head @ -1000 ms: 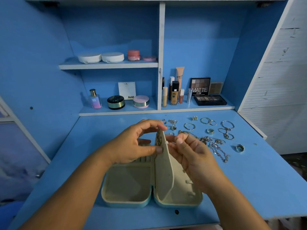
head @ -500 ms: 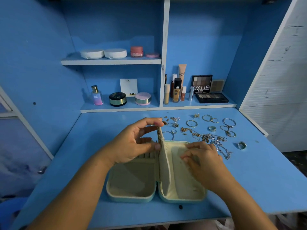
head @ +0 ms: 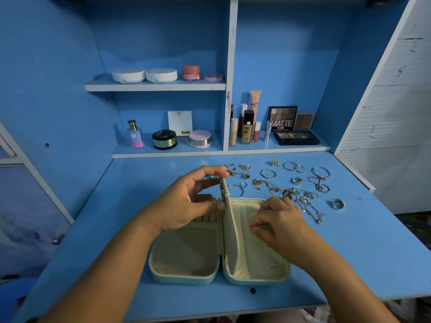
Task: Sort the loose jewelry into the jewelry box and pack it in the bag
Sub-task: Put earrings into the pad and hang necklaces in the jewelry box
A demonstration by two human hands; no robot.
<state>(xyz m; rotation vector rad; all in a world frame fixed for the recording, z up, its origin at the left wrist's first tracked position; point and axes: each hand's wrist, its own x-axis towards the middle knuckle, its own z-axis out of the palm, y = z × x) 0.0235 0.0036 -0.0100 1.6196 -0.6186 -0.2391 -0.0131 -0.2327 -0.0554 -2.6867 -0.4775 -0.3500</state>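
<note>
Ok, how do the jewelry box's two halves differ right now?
The left half has ribbed slots at its far end; the right half has plain lining. Over the left half, the left hand pinches the upright divider; in the right half, the right hand curls over the lining. Both are cream inside.

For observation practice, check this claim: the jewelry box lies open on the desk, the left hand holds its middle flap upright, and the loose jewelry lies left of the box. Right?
One error: the head view shows the loose jewelry behind and right of the jewelry box, not left. The box lies open on the desk, the left hand holding its flap upright.
</note>
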